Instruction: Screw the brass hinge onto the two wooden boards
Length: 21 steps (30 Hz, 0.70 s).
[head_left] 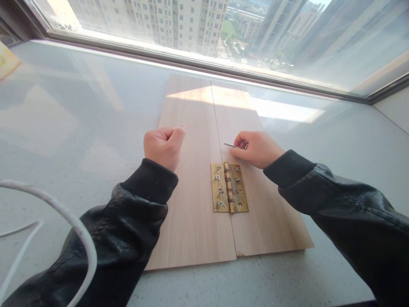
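Two pale wooden boards (191,200) lie side by side on a grey stone sill, joined by a brass hinge (228,187) across their seam. My left hand (162,147) rests as a closed fist on the left board's upper left part, and nothing shows in it. My right hand (255,148) sits on the right board just above the hinge, fingers pinched on a thin metal pin or tool (232,146) that points left toward the seam. Both arms wear black leather sleeves.
A white cable (64,217) loops at the lower left. The window frame (223,70) runs along the back of the grey sill (79,123), with tall buildings outside. A yellowish object (6,59) lies at the far left edge.
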Tool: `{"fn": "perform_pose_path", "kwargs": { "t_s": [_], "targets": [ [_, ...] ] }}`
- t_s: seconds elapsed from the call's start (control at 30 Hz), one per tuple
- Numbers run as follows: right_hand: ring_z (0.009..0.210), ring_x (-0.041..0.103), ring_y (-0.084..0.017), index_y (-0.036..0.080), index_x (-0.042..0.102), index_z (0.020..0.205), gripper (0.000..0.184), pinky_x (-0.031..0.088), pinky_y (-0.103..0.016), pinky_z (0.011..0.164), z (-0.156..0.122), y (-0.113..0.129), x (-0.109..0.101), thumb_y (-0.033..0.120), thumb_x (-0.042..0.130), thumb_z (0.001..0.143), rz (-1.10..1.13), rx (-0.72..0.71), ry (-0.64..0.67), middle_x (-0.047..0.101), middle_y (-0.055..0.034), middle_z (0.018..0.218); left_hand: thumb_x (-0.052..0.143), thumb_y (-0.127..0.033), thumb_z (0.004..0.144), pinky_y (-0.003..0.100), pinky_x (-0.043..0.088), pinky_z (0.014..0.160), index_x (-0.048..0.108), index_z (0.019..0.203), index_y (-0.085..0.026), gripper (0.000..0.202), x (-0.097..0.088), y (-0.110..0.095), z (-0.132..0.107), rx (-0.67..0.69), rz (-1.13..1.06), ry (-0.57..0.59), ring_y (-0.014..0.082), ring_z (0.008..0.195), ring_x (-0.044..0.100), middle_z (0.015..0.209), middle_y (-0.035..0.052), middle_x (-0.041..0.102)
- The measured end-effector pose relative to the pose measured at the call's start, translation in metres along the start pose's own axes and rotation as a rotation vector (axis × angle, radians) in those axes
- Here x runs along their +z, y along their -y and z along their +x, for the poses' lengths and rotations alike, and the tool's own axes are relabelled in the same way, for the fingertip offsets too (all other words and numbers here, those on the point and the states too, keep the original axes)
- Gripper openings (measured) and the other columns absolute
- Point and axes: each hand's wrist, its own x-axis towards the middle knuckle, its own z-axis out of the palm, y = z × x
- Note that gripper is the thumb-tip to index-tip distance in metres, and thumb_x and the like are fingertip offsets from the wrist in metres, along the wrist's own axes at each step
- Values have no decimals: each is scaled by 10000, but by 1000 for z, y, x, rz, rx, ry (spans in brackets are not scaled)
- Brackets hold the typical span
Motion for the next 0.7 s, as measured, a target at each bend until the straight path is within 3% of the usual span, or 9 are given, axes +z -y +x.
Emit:
{"fn": "perform_pose_path", "kwargs": {
  "t_s": [0.2, 0.37, 0.5, 0.6, 0.7],
  "targets": [
    [620, 506, -153, 177, 614, 685, 73, 405, -348, 634, -22, -29, -4, 242, 640, 664, 159, 112, -141, 605, -33, 668, 609, -262, 729, 276, 120, 353, 305, 359, -205, 482, 0, 1, 1, 7, 7, -11, 60, 310, 224, 320, -60, 259],
    [450, 429, -92, 159, 628, 1009, 311, 336, -269, 421, -65, -29, 4, 413, 560, 843, 526, 131, -148, 620, -22, 657, 607, -258, 734, 271, 122, 352, 309, 361, -202, 480, -1, 0, 1, 5, 13, -10, 56, 314, 223, 319, -60, 264],
    [423, 418, -77, 185, 650, 829, 238, 294, -238, 393, -102, -12, 23, 387, 740, 740, 987, 177, -247, 549, 27, 547, 598, -256, 741, 267, 124, 351, 309, 363, -200, 479, -1, 0, 1, 9, 31, -1, 55, 319, 219, 322, -59, 259],
    [420, 407, -76, 196, 647, 757, 186, 279, -234, 385, -115, -1, 33, 347, 753, 727, 954, 199, -347, 500, 48, 497, 600, -254, 740, 268, 122, 350, 308, 367, -200, 476, -1, 0, 1, 15, 37, 1, 55, 317, 214, 320, -61, 258],
    [439, 430, -80, 210, 654, 730, 152, 318, -241, 403, -115, 5, 35, 328, 748, 719, 841, 181, -411, 558, 35, 541, 605, -252, 733, 269, 115, 348, 293, 367, -202, 484, -1, 1, 2, 32, 31, 0, 53, 312, 212, 317, -62, 255]
  ]
}}
